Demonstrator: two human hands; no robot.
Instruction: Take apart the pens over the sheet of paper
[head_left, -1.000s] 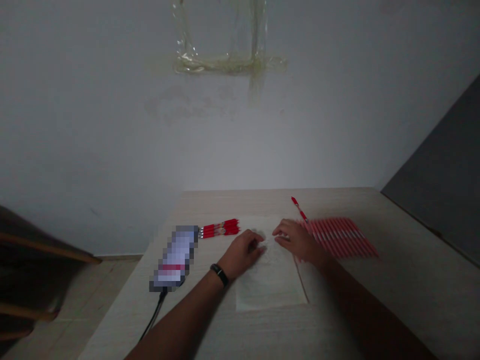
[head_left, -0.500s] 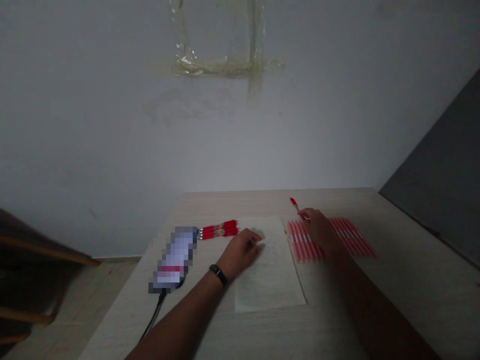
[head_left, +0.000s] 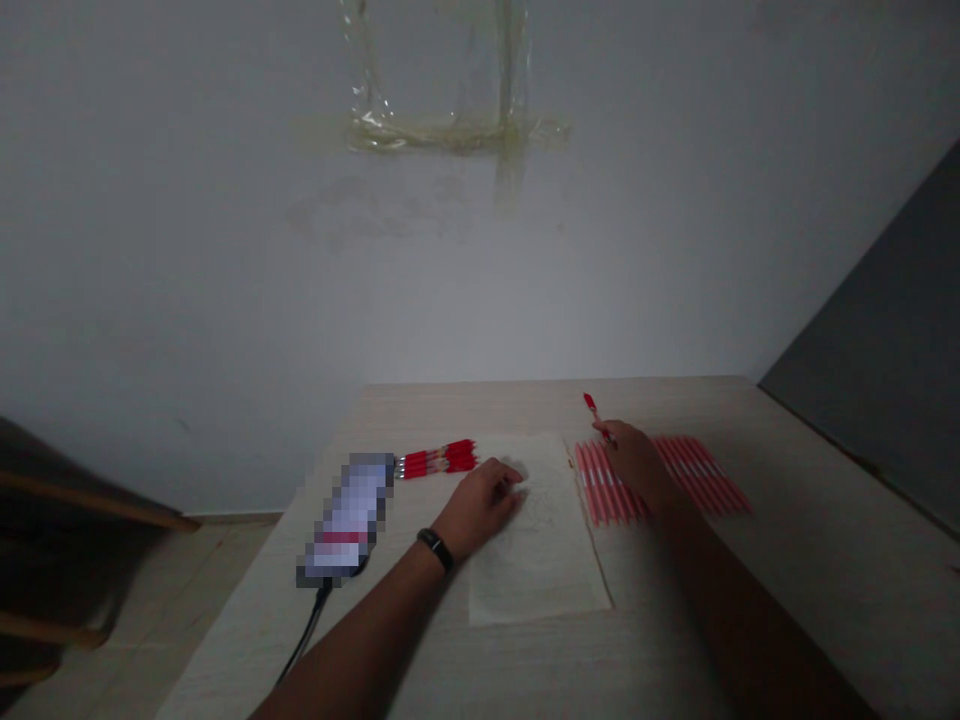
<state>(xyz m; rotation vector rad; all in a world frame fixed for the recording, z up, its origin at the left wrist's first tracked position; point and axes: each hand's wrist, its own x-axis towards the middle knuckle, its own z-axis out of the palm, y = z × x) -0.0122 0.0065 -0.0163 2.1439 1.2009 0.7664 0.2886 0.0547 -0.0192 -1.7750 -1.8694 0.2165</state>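
Observation:
My left hand (head_left: 480, 508), with a black wristband (head_left: 436, 549) on its wrist, rests loosely curled on the upper left of a sheet of paper (head_left: 540, 560). My right hand (head_left: 636, 464) lies over a row of red-and-white pens (head_left: 611, 485), and a red pen (head_left: 596, 415) sticks out from its fingertips towards the far side of the table. Beyond my left hand, a small bundle of red pens (head_left: 439, 459) lies on the table. The hand covers the middle of the row.
A pale wooden table (head_left: 795, 570) carries everything. A pixelated device (head_left: 349, 515) with a black cable (head_left: 307, 630) lies left of the paper. A wall stands behind, dark furniture (head_left: 67, 520) at the left, and a grey panel (head_left: 870, 340) at the right.
Since a second ago my right hand has moved right, off the paper's edge and over the pen row, uncovering the row's left part. My left hand has stayed nearly still.

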